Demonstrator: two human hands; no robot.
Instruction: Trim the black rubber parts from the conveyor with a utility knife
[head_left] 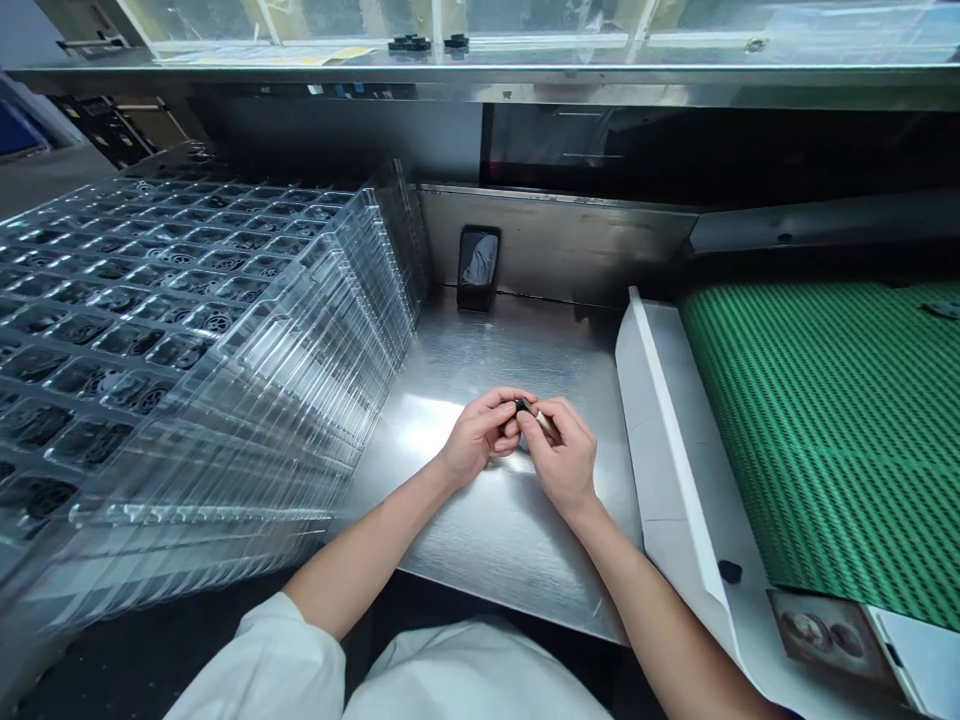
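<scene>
Over the metal worktop (pixel 450 350), my left hand (pixel 480 432) and my right hand (pixel 561 450) meet fingertip to fingertip. Between them is a small black part (pixel 523 405), mostly covered by fingers; its kind cannot be made out. My left thumb and fingers pinch it. A short pale, beige piece (pixel 546 424) shows among the closed fingers of my right hand, whose thumb reaches to the black part. Whether the pale piece is separate from the black part is hidden.
Left stands a tall stack of clear plastic trays (pixel 300 330), small dark parts in the top one's pockets. A phone (pixel 478 266) leans on the back wall. To the right are a white divider (pixel 660 440) and a green conveyor belt (pixel 832 430). A shelf edge (pixel 525 88) runs above.
</scene>
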